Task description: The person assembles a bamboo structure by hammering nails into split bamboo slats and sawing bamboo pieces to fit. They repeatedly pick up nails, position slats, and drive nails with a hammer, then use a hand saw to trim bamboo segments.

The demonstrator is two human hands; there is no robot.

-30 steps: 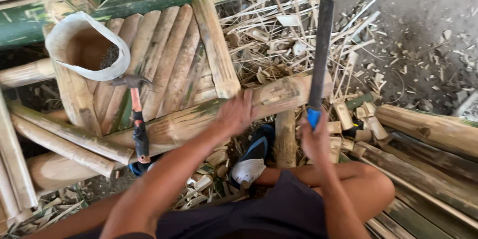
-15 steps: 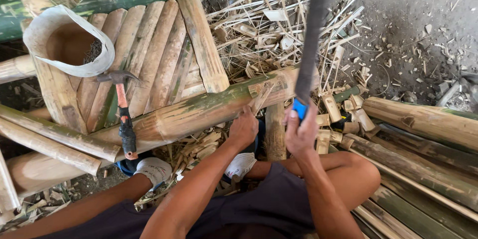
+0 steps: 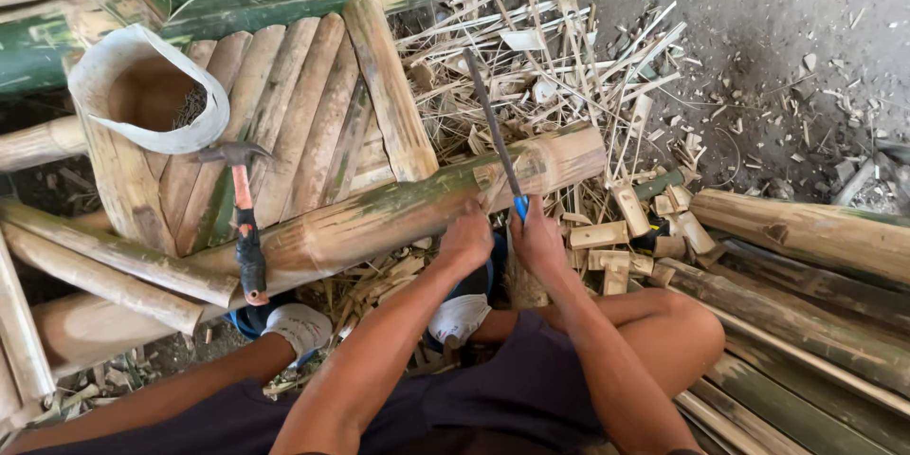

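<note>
Gripping a long dark blade (image 3: 493, 133) by its blue handle, the right hand (image 3: 536, 239) is clenched; the left hand (image 3: 466, 239) just beside it seems closed on the same handle, though the fingers are hidden. Its edge lies across a round, peeled-green bamboo pole (image 3: 398, 213). A rusty hammer (image 3: 245, 218) rests left, above splintered shavings (image 3: 569, 66).

You have one view only, from the camera on your head, so no second view shares the scene. It looks steeply down and slightly forward over your own forearms and lap. It sits close: your knees fill the near edge, and the bamboo pole (image 3: 398, 213) crosses the middle just beyond them. On the left lies a slatted bamboo panel (image 3: 303, 104); the far right shows bare dirt floor (image 3: 796, 47).
</note>
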